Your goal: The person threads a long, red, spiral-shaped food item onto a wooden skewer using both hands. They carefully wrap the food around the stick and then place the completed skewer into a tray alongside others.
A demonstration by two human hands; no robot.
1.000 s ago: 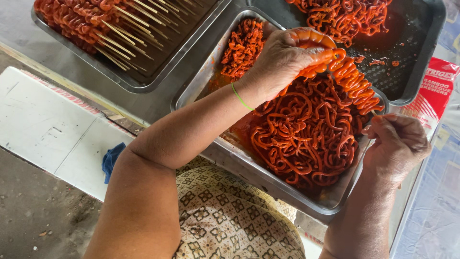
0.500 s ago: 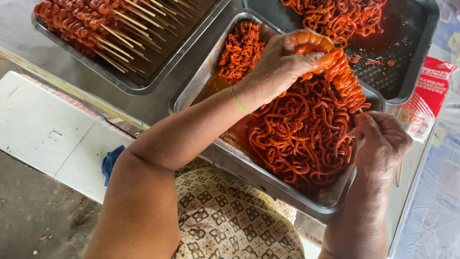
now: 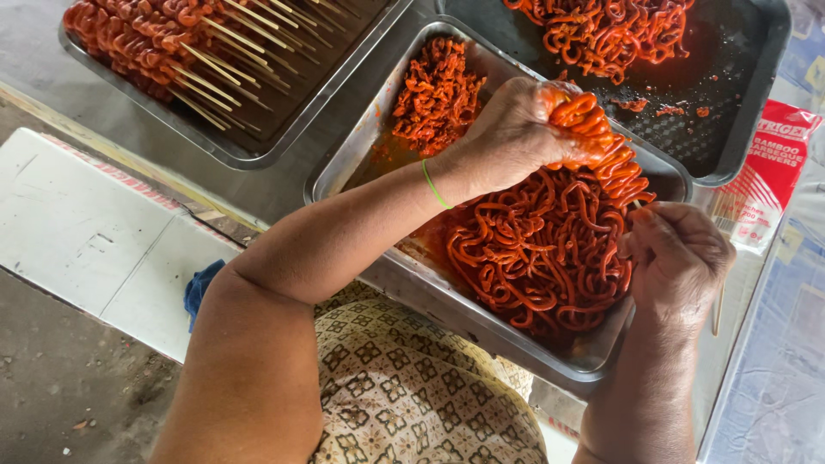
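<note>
Strips (image 3: 550,249) of orange-red marinated meat fill the middle tray (image 3: 361,150), heaped from its centre toward five o'clock. My left hand (image 3: 516,129) hovers over the tray's one o'clock side, fingers curled tight round a bunch of strips. My right hand (image 3: 679,249) sits at the tray's three o'clock edge, fingers pressed together, pinching a skewer (image 3: 718,314). Finished skewers fill another tray (image 3: 215,146) at ten o'clock. A third tray (image 3: 756,94) lies at one o'clock.
</note>
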